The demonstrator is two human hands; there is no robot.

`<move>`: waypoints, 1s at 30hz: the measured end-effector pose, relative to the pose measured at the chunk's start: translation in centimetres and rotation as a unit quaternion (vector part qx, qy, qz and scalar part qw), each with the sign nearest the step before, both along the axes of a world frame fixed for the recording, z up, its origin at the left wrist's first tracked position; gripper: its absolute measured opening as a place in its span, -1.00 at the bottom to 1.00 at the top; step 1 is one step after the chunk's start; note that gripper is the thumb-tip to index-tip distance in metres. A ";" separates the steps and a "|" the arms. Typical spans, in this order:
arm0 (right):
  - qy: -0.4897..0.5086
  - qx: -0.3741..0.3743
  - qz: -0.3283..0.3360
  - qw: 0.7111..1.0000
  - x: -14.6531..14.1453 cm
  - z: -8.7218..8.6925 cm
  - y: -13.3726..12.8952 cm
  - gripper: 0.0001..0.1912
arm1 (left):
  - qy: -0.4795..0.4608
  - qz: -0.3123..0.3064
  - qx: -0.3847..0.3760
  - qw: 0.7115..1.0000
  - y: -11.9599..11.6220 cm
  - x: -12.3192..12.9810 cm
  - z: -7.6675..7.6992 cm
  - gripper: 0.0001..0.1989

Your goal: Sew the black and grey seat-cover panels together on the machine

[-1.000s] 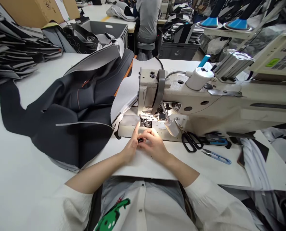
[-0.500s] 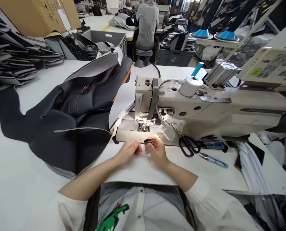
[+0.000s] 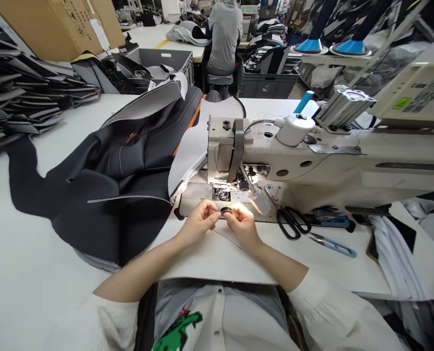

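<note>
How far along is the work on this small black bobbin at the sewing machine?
Done: the dark padded fabric panel already shows an orange-stitched seam. In hand: the right hand pinches the small black bobbin, the left hand right beside it, a thin dark thread trailing. Left: the bobbin is not yet in the open hook area of the cream industrial sewing machine.

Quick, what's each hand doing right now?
Left hand: fingers pinched closed beside the small black bobbin; cannot tell if they hold anything.
Right hand: fingers closed, holding the small black bobbin.
</note>
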State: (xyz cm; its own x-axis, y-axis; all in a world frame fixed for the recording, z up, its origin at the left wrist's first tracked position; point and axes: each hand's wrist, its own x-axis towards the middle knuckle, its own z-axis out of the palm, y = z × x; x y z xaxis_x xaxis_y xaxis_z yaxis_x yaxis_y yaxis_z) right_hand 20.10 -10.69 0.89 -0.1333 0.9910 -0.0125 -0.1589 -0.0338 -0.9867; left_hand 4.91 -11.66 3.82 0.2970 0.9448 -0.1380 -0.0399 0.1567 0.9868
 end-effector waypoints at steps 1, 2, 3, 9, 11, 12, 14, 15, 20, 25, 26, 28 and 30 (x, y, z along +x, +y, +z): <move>-0.010 0.007 -0.010 1.000 0.0 0.0 0.2 -0.67 | -0.024 0.007 -0.012 1.000 0.1 0.3 -1.0 -0.65; -0.020 0.015 -0.021 0.999 0.1 0.0 0.3 -0.69 | -0.053 0.003 -0.027 0.998 0.3 0.6 -1.8 -0.60; -0.034 0.025 -0.028 0.999 0.1 0.0 0.5 -0.73 | -0.078 0.000 -0.039 0.996 0.3 0.8 -2.4 -0.55; -0.118 0.119 0.041 0.985 0.2 0.0 0.7 -0.79 | -0.099 0.030 -0.040 0.994 0.5 0.7 -2.3 -0.61; -0.132 0.134 0.052 0.981 0.1 -0.1 0.5 -0.74 | -0.086 0.043 -0.026 0.995 0.5 0.6 -2.1 -0.66; -0.141 0.135 0.050 0.979 0.0 -0.1 0.4 -0.73 | -0.082 0.053 -0.017 0.995 0.4 0.5 -2.0 -0.67; -0.163 0.128 0.033 0.978 0.0 -0.2 0.3 -0.68 | -0.078 0.075 -0.006 0.994 0.4 0.5 -2.1 -0.70; -0.175 0.122 0.021 0.977 0.0 -0.3 0.2 -0.65 | -0.080 0.090 -0.007 0.993 0.4 0.5 -2.1 -0.71; -0.209 0.132 -0.021 0.969 0.3 -0.7 0.2 -0.72 | -0.159 0.173 -0.075 0.969 0.8 0.6 -2.5 -0.78; -0.287 0.189 0.044 0.938 0.7 -0.7 -0.3 -0.82 | -0.266 0.186 -0.137 0.936 1.7 0.2 -2.7 -0.81; -0.302 0.198 0.065 0.930 0.7 -0.7 -0.4 -0.83 | -0.279 0.187 -0.149 0.930 1.9 0.1 -2.8 -0.82; -0.323 0.220 0.091 0.916 0.7 -0.8 -0.5 -0.76 | -0.300 0.196 -0.172 0.918 2.1 0.0 -2.8 -0.85; -0.331 0.249 0.099 0.905 0.7 -0.7 -0.5 -0.69 | -0.305 0.204 -0.193 0.910 2.3 -0.2 -2.8 -0.89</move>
